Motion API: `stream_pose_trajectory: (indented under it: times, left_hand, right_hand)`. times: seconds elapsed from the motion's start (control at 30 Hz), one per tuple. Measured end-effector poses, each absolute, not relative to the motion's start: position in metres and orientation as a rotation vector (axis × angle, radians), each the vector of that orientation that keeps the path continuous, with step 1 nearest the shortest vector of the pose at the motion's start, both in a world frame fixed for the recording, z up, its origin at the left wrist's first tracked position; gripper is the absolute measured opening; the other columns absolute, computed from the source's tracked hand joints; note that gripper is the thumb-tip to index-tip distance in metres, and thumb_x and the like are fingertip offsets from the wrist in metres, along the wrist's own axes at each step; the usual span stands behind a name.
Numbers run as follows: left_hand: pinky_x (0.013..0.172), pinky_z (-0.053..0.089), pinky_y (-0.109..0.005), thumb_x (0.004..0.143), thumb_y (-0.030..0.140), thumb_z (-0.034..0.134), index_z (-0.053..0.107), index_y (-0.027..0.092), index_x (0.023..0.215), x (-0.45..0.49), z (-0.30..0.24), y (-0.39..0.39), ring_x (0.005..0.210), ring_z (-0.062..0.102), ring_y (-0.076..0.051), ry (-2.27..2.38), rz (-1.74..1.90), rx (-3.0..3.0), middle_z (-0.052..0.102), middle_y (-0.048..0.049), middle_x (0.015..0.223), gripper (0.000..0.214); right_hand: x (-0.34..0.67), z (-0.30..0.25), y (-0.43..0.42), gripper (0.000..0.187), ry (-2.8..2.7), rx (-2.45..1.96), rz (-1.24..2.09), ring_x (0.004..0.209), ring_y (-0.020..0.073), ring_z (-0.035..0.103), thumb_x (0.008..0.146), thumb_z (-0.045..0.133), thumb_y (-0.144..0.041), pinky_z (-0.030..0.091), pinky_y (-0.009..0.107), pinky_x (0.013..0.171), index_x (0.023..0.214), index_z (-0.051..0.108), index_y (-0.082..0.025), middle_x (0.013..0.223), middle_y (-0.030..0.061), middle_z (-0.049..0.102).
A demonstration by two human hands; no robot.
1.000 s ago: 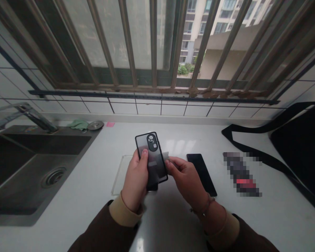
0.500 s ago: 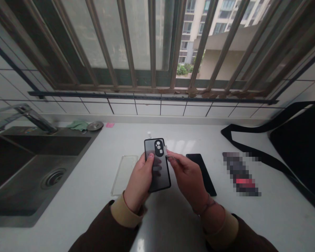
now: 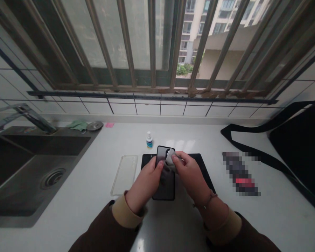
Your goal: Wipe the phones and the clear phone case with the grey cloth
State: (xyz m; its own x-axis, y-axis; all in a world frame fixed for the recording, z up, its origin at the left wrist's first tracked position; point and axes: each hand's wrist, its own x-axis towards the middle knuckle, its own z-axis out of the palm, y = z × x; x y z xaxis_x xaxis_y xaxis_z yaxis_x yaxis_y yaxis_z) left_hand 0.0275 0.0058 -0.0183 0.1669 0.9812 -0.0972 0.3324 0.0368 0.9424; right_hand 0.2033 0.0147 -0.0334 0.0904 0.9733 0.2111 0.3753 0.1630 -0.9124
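Dead ahead of the right hand (image 3: 191, 175), a tall window (image 3: 136, 35) behind rusty bars (image 3: 152, 42), a pale apartment block (image 3: 191, 21) out past the glass, flat grey daylight pouring in! Just below the sill, a strip of white tiles (image 3: 147, 109) with dark grout. Under both hands and the left hand (image 3: 144, 185), a white counter (image 3: 94, 210). And way out past that left hand, a steel sink (image 3: 28, 175) set into the counter, a faucet (image 3: 34, 119) arching over it!

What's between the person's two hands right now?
In the head view, a gray cloth sits between the left hand and the right hand, pressed against a dark phone.
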Motion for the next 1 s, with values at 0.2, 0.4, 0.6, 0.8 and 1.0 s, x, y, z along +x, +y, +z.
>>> stream_pose_trajectory:
  times: [0.2, 0.4, 0.6, 0.8, 1.0]
  left_hand:
    - [0.109, 0.052, -0.059, 0.097, 0.036, 0.070, 0.038, 0.015, 0.161, 0.030, -0.030, 0.000, 0.125, 0.065, -0.035, 1.354, 0.868, 1.865, 0.057, -0.0240, 0.150, 0.074]
    - [0.128, 0.032, -0.069, 0.077, 0.033, 0.096, 0.067, 0.018, 0.121, 0.030, -0.021, -0.007, 0.142, 0.055, -0.041, 1.126, 0.643, 2.405, 0.062, -0.0191, 0.148, 0.054]
    - [0.129, 0.030, -0.070, 0.076, 0.037, 0.096, 0.066, 0.013, 0.121, 0.033, -0.019, -0.010, 0.139, 0.059, -0.042, 1.095, 0.370, 2.523, 0.064, -0.0230, 0.142, 0.059]
    - [0.130, 0.027, -0.071, 0.086, 0.032, 0.084, 0.066, 0.015, 0.118, 0.031, -0.013, -0.016, 0.138, 0.060, -0.039, 1.135, 0.286, 2.535, 0.065, -0.0198, 0.141, 0.042]
    - [0.128, 0.022, -0.077, 0.088, 0.034, 0.081, 0.064, 0.017, 0.125, 0.031, -0.010, -0.020, 0.143, 0.056, -0.040, 1.174, 0.275, 2.563, 0.062, -0.0191, 0.147, 0.044]
  right_hand:
    - [0.213, -0.037, 0.023, 0.026, -1.607, -1.590, 0.449, 0.098, 0.0289, 0.072, 0.103, 0.054, -0.033, 0.052, 0.042, 0.092, 0.100, 0.075, -0.018, 0.105, 0.0124, 0.079]
    - [0.215, -0.046, 0.029, 0.022, -1.769, -1.674, 0.298, 0.097, 0.0269, 0.073, 0.103, 0.053, -0.025, 0.052, 0.037, 0.091, 0.099, 0.074, -0.019, 0.102, 0.0120, 0.079]
    - [0.211, -0.048, 0.027, 0.022, -1.829, -1.684, 0.282, 0.094, 0.0263, 0.072, 0.103, 0.052, -0.023, 0.051, 0.036, 0.089, 0.098, 0.073, -0.019, 0.099, 0.0110, 0.078]
    - [0.236, -0.035, 0.038, 0.027, -1.630, -1.812, 0.155, 0.104, 0.0286, 0.068, 0.105, 0.044, -0.030, 0.049, 0.038, 0.094, 0.104, 0.068, -0.019, 0.108, 0.0140, 0.076]
    - [0.275, -0.034, 0.057, 0.032, -1.519, -2.090, 0.133, 0.102, 0.0304, 0.068, 0.106, 0.039, -0.027, 0.047, 0.037, 0.088, 0.104, 0.068, -0.015, 0.105, 0.0193, 0.075]
